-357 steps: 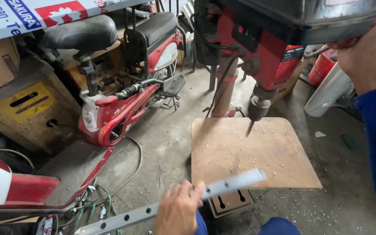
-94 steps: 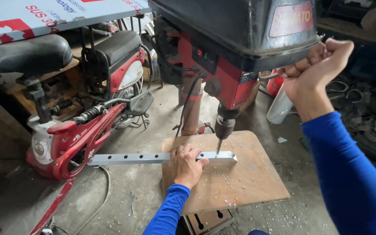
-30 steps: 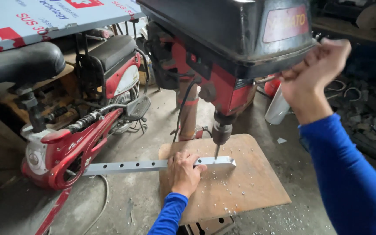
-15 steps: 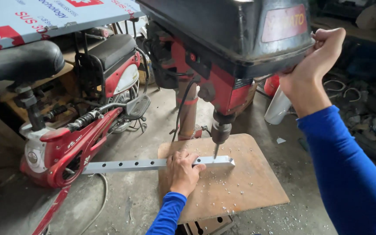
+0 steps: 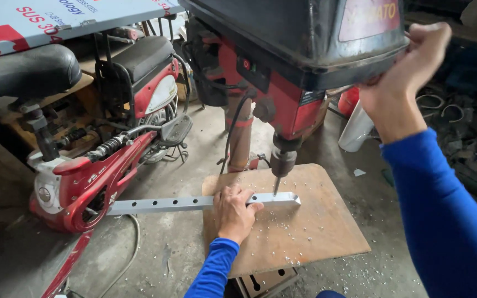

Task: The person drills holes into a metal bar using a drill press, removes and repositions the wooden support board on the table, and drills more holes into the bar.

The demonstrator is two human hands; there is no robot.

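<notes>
Pressed flat under the left hand (image 5: 234,212), the grey metal bar (image 5: 194,203) is pinned to the wooden board (image 5: 305,237), probably to stop it spinning; its right end lies under the drill bit (image 5: 276,186). The right hand (image 5: 409,72) is closed on something at the drill press's (image 5: 293,55) side, hidden from view. The bar's free end overhangs the board's left edge, close to the red scooter (image 5: 95,176). Metal chips (image 5: 282,226) are scattered on the board; bare board remains to the right.

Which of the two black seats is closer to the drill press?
The rear seat on the red scooter, beside the drill press; the other seat sits far left.
</notes>
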